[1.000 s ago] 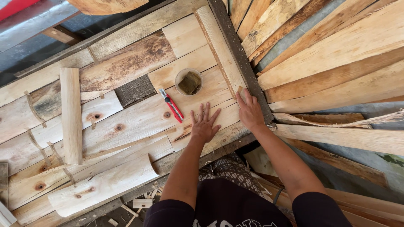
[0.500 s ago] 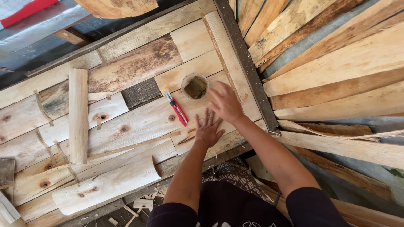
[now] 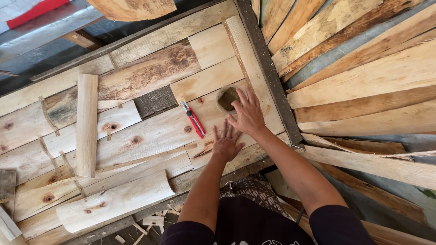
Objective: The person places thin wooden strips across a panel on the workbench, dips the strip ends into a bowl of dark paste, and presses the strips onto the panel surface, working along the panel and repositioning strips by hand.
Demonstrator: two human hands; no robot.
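My left hand [image 3: 226, 143] lies flat, fingers spread, on a pale wooden board of the plank bench [image 3: 150, 131]. My right hand [image 3: 248, 113] is stretched over the rim of a small round clear cup [image 3: 226, 98] holding something dark, its fingers touching the cup's right side. A red utility knife [image 3: 194, 120] lies on the boards just left of both hands, untouched.
A narrow loose plank [image 3: 86, 123] stands across the boards at the left. A curved pale offcut [image 3: 116, 201] lies near the bench's front edge. Long rough planks [image 3: 363, 77] are stacked at the right. Wood scraps litter the floor below.
My right hand has moved up and left from the bench's right edge to the cup. My left hand has stayed flat on the board.
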